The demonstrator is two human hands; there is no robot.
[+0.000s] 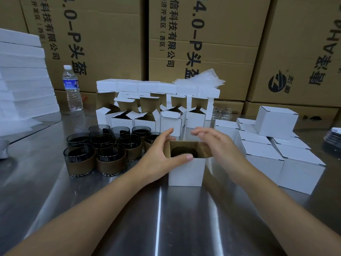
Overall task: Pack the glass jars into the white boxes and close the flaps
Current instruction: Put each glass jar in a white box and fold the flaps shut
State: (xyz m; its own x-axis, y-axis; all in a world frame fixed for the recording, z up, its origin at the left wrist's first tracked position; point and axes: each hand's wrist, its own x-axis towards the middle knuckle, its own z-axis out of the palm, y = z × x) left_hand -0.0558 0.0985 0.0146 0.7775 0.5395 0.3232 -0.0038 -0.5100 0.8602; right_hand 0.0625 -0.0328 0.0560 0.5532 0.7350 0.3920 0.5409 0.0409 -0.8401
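Steel table is bearing the open white box. Left hand is gripping the box's left rim, with the thumb lying along the front edge. Right hand is hovering over the box's right flap with loose, blurred fingers. One glass jar is sitting inside the box; spare jars are standing to its left.
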